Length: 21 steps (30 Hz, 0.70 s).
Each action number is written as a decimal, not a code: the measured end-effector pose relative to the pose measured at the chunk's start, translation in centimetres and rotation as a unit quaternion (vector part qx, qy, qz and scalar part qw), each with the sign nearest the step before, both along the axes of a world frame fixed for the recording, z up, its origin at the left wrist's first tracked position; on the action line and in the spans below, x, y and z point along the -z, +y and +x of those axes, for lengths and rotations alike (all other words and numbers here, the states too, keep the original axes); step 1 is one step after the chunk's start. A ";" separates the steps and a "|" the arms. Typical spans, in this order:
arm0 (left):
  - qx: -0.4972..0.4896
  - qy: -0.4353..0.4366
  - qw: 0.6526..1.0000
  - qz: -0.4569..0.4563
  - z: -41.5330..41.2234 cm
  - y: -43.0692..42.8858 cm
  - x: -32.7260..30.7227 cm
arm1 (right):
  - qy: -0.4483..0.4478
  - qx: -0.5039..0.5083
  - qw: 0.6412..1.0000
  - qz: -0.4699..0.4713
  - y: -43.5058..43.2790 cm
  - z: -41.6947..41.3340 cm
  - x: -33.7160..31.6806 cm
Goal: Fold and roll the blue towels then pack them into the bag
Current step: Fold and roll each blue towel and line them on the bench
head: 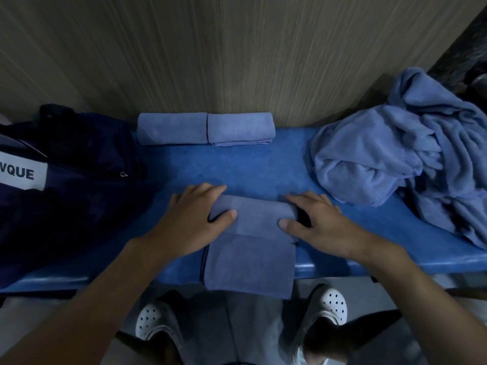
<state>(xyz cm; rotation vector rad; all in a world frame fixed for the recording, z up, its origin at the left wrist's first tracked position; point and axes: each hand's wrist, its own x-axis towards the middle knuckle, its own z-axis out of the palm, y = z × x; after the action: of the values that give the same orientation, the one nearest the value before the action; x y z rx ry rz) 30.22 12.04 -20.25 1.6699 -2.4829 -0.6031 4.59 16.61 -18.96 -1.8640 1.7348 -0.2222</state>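
Your left hand [189, 219] and right hand [319, 222] are both on the folded blue towel [250, 262], which lies at the near middle of the blue bench [237, 167]. The far end of this towel is wound into a short roll. The near end lies flat and hangs over the bench's front edge.

Your left hand grips the left end of the roll, with the fingers curved over its far side and the thumb pressed on its near face. Your right hand grips the right end in the same manner. Both hands are closed about the roll.

Two finished rolls lie at the back of the bench against the wood-grain wall [237, 48]. The left rolled towel [172, 129] and the right rolled towel [241, 129] touch end to end, well apart from the towel in your hands.

A pile of loose blue towels [395, 154] is heaped on the right end of the bench, near your right hand but not touching it. The dark navy bag [87, 180] rests on the left end, near your left hand. A white label [21, 173] on it reads "VQUE". I cannot tell whether the bag is open. Your white perforated clogs [329, 304] show on the floor below the bench edge.
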 end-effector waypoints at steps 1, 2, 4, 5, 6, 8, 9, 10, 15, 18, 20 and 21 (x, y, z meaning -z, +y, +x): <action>0.001 -0.005 1.000 0.008 0.1 -0.2 -0.1 | -0.011 -0.006 1.000 0.014 -0.1 -0.1 0.0; 0.003 -0.004 1.000 0.016 0.2 -0.4 -0.2 | -0.031 -0.005 0.999 0.023 -0.4 -0.1 0.2; 0.000 0.021 0.999 0.026 0.1 -0.7 -0.4 | -0.071 0.004 0.997 0.015 -0.9 -0.2 0.5; -0.004 0.040 0.999 0.018 0.0 -0.9 -0.5 | -0.083 0.009 0.997 0.000 -1.1 -0.1 0.5; -0.010 0.060 0.998 0.011 0.0 -1.0 -0.7 | -0.090 0.011 0.996 -0.014 -1.3 0.1 0.5; -0.033 0.115 0.992 0.024 0.0 -1.1 -0.9 | -0.097 0.015 0.994 -0.038 -1.5 0.4 0.4; -0.046 0.151 0.987 0.032 -0.1 -1.2 -1.0 | -0.097 0.020 0.994 -0.052 -1.6 0.5 0.4; -0.057 0.182 0.981 0.038 -0.2 -1.3 -1.0 | -0.093 0.026 0.993 -0.069 -1.6 0.7 0.4; -0.075 0.246 0.966 0.015 -0.6 -1.6 -0.9 | -0.065 0.032 0.984 -0.161 -1.8 1.1 0.2; -0.041 0.245 0.969 0.017 -0.5 -1.4 -0.9 | -0.083 0.008 0.984 -0.157 -1.4 0.8 -0.1; -0.025 0.245 0.969 0.033 -0.2 -1.0 -1.2 | -0.098 -0.005 0.984 -0.148 -1.0 0.8 -0.1; -0.018 0.248 0.968 0.035 -0.1 -0.8 -1.4 | -0.105 -0.006 0.983 -0.148 -0.8 0.8 -0.2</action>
<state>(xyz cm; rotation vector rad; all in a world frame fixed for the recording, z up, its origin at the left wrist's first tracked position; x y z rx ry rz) 30.11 11.25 -18.88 1.3660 -2.0889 -0.9749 5.43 15.79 -18.79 -1.9727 1.6130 -0.6803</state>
